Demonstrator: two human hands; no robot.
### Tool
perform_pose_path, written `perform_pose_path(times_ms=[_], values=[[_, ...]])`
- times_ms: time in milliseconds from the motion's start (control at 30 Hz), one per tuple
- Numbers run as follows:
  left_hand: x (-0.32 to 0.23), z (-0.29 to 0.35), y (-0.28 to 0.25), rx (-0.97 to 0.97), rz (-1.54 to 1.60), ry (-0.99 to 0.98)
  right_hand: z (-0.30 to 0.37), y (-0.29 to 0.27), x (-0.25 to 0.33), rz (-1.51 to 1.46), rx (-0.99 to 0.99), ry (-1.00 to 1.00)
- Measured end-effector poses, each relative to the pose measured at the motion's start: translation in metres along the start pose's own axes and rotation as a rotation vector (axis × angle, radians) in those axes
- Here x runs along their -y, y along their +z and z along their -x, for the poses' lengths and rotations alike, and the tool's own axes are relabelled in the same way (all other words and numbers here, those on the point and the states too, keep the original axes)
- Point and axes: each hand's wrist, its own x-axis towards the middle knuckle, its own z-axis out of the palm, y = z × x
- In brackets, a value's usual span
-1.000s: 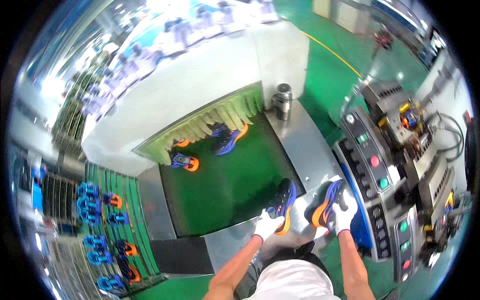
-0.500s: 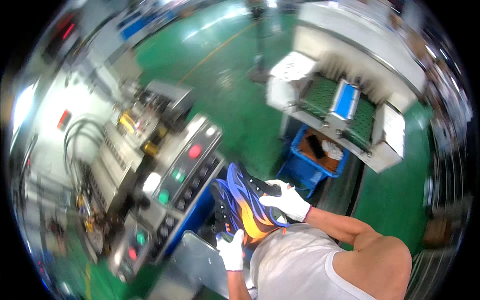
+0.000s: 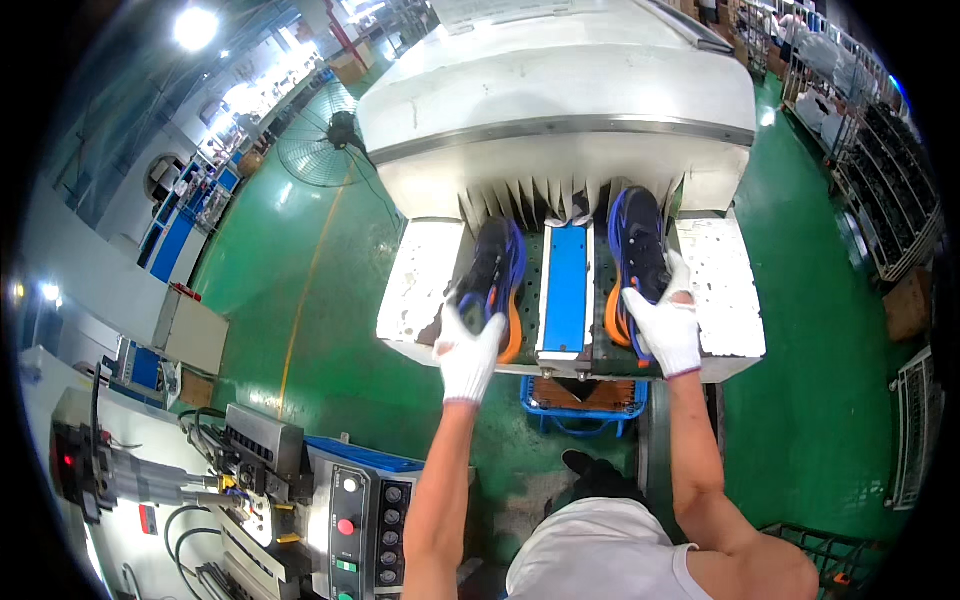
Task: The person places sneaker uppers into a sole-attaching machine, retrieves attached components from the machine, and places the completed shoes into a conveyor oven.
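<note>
Each of my white-gloved hands grips the heel end of a sneaker. My left hand (image 3: 468, 352) is closed on the left sneaker (image 3: 497, 262), black with a purple and orange sole. My right hand (image 3: 664, 322) is closed on the matching right sneaker (image 3: 637, 232). Both shoes point toes away from me, on the two green belts of a white tunnel machine (image 3: 560, 90). A blue-topped divider (image 3: 567, 290) stands between them. Their toes reach the hanging strip curtain (image 3: 540, 190) at the machine's mouth. The shoes' undersides are hidden.
White side ledges (image 3: 722, 285) flank the belts. Below the machine stands a blue crate (image 3: 583, 405) with brown contents. A control panel (image 3: 350, 525) with buttons and gauges is at lower left. A floor fan (image 3: 342, 130) stands beyond on the left; racks (image 3: 880, 170) line the right.
My view has swung right to face the tunnel machine. The two sneakers, held together by my body before, are now apart, one in each hand, at the machine's belts.
</note>
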Motion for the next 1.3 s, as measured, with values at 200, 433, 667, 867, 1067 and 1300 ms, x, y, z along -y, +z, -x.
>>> perform_pose_path(times_ms=[200, 433, 667, 867, 1067, 1300], values=[[0.025, -0.139, 0.135, 0.014, 0.198, 0.27, -0.128, 0.074, -0.059, 0.214, -0.122, 0.047], [0.033, -0.093, 0.092, -0.136, 0.237, 0.295, -0.16, 0.106, -0.007, 0.397, -0.015, -0.267], [0.143, 0.312, -0.095, -0.007, -0.05, -0.543, 0.158, 0.203, 0.002, -0.203, 1.034, -0.401], [0.104, 0.778, -0.172, -1.082, -0.513, -1.641, 0.415, 0.177, 0.003, -0.04, 2.332, -0.298], [-0.001, 1.013, -0.063, -1.616, -0.351, -2.238, 0.514, 0.189, -0.009, 0.336, 2.395, -0.714], [-0.063, 1.169, -0.11, -1.903, -0.433, -2.445, 0.494, 0.212, -0.046, 1.332, 2.007, -1.967]])
